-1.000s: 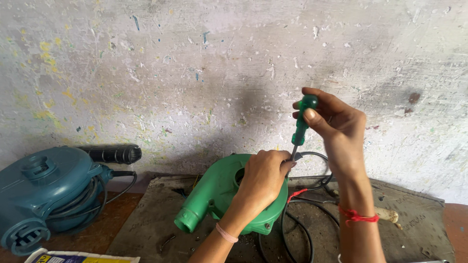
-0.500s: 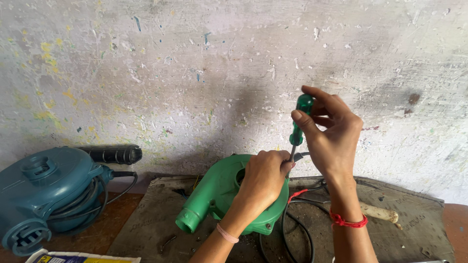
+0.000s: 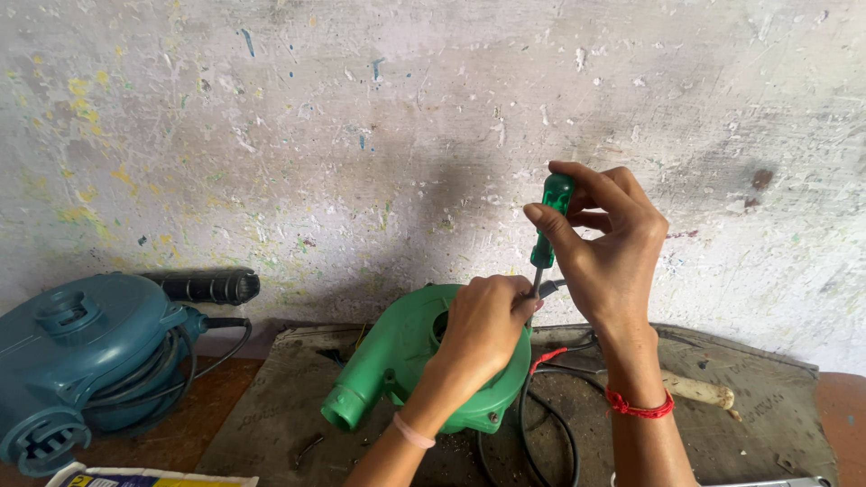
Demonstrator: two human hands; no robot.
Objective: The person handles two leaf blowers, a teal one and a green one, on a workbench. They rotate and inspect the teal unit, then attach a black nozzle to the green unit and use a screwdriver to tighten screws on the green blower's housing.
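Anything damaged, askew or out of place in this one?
Nothing looks broken. The green blower housing lies on its side on the mat, steadied by the left hand while the right hand holds a green screwdriver upright over it. Black cable lies loose, with small debris beside the housing.

A rough grey wall (image 3: 361, 135), flecked with paint, stands in soft daylight.
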